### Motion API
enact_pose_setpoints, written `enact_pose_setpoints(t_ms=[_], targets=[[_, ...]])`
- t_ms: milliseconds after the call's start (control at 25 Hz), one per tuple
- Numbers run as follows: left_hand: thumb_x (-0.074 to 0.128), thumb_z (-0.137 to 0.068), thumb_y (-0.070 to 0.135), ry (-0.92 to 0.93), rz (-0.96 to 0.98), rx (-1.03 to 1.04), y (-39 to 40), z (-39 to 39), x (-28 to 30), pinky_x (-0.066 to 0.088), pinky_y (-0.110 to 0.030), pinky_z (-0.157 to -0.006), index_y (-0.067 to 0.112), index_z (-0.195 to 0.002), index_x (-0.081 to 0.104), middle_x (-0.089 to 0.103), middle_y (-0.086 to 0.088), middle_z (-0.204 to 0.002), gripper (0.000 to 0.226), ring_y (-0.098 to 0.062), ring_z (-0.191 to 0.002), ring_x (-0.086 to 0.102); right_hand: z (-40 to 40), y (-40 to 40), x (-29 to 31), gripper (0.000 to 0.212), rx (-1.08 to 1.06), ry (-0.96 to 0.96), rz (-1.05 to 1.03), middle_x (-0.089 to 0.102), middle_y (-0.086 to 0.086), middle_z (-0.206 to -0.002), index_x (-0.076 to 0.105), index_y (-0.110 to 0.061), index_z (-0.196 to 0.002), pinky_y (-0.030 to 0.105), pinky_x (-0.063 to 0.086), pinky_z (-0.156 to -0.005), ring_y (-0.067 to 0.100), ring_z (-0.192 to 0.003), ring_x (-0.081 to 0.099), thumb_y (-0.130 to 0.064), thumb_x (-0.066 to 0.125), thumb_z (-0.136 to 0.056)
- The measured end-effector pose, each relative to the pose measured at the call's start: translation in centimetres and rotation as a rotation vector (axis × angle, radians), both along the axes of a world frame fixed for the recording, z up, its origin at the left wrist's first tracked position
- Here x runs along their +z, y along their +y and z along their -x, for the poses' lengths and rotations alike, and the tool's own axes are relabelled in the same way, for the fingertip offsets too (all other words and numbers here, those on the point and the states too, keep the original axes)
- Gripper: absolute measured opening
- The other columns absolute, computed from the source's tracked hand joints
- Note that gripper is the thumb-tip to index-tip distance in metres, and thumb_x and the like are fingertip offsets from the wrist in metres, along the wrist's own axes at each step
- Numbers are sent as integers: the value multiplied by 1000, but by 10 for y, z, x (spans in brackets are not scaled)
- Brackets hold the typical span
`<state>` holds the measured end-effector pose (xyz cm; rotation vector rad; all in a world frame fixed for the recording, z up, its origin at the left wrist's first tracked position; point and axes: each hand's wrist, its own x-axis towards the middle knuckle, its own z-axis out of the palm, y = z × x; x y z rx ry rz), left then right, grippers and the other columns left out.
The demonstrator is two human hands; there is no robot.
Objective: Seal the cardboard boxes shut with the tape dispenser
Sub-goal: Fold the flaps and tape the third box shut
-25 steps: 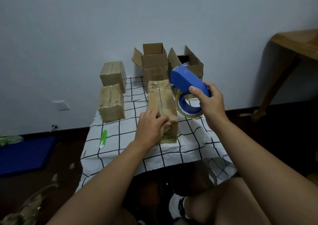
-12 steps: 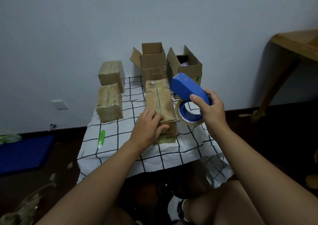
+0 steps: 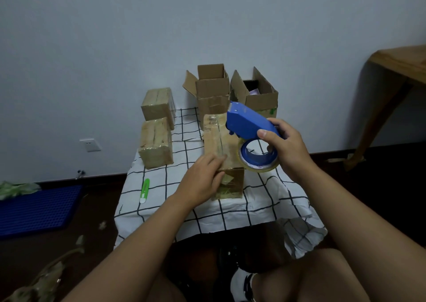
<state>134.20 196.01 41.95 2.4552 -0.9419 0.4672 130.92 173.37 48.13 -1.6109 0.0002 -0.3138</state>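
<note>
Head view, surface: low surface (image 3: 161, 211) under a white cloth with a black grid, set against the wall.
Box in hand: closed cardboard box (image 3: 219, 144) at the middle of the surface, long axis running away from the person; glossy tape along its top seam and down the near end face.
Left hand: left hand (image 3: 202, 181) lies on the near top corner of that box, fingers fairly straight and pressing down, thumb over the near face. Not curled round anything.
Right hand: right hand (image 3: 284, 147) grips the rear of the blue tape dispenser (image 3: 250, 126), fingers wrapped over the housing.
Dispenser: held in the air above the right edge of the box, nose pointing away and up; clear tape roll (image 3: 258, 157) hangs below. Whether a strip runs from roll to box, cannot tell.
Sealed boxes: two taped boxes (image 3: 156, 144) at the left, one behind the other.
Open boxes: two open boxes (image 3: 213, 89) at the back, flaps up; the right one holds something pale.
Other: green utility knife (image 3: 144, 191) on the cloth at the left.
Judgement, step: this box looks nearly sealed; smoothing or one more pass.
Judgement, method: keep the left hand flat as an anchor, lay the nose on the far edge, draw along the seam with steady pressure, then tilt so the blade cuts cleanly.
Risk: box sliding on loose cloth; wrinkled tape.
</note>
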Motion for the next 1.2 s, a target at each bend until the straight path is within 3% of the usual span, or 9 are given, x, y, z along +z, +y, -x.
enact_pose_setpoints(t_ms=[80,160,240,320,480,560,680,840,1200], targets=[[56,-97,23,346,369,139,0,6,22,46,-12,-76,12,-121,65,65,3,-101,28,-13,-96,59,2,1,5,59,53,-6,24,60,2,-103,63,-24,-116,28,47,-68,11,-71,53,-54,70,-65],[46,-101,37,849,886,225,1,10,48,52,-21,-79,7,-104,70,74,-5,-94,38,-25,-98,67,5,1,10,57,103,-18,37,61,-1,-98,64,-25,-114,29,46,-67,11,-69,52,-54,69,-65],[38,-95,64,1271,1054,145,6,13,66,54,-35,-86,-1,-106,69,74,-17,-101,73,-32,-100,69,9,1,13,51,147,-27,47,62,-7,-90,65,-28,-111,31,45,-67,13,-69,50,-52,69,-66],[46,-89,68,1452,1053,43,12,20,77,57,-35,-84,-3,-108,67,72,-19,-105,76,-30,-97,70,13,4,13,48,182,-32,62,63,-13,-84,65,-29,-109,32,45,-67,15,-68,50,-51,69,-66],[65,-88,25,1438,1179,-38,14,24,81,55,-21,-59,8,-95,63,68,-6,-77,18,-13,-66,64,19,4,13,54,200,-20,153,60,-2,-96,64,-29,-113,32,48,-69,11,-70,54,-53,68,-65],[63,-91,16,1392,1163,-25,15,21,80,52,-19,-56,9,-95,62,63,-3,-70,8,-10,-61,60,23,1,14,59,203,-18,204,60,1,-99,63,-28,-116,27,48,-69,5,-71,57,-55,69,-64],[60,-94,10,1340,1046,17,16,19,81,51,-17,-56,4,-101,64,62,-2,-68,11,-8,-58,57,26,-5,14,60,216,2,277,62,-3,-105,63,-33,-114,24,50,-74,8,-85,62,-58,72,-60],[61,-93,7,1223,863,173,10,19,82,50,-17,-54,4,-88,67,66,-5,-69,8,-7,-56,57,27,-17,9,64,221,39,400,61,-5,-113,61,-34,-118,29,52,-82,17,-100,61,-58,76,-61],[62,-92,5,1048,699,313,-11,11,83,50,-24,-57,2,-82,64,64,-8,-64,10,-11,-51,54,20,-33,12,54,261,40,539,58,-15,-112,57,-40,-117,22,48,-73,11,-101,60,-53,77,-68]])
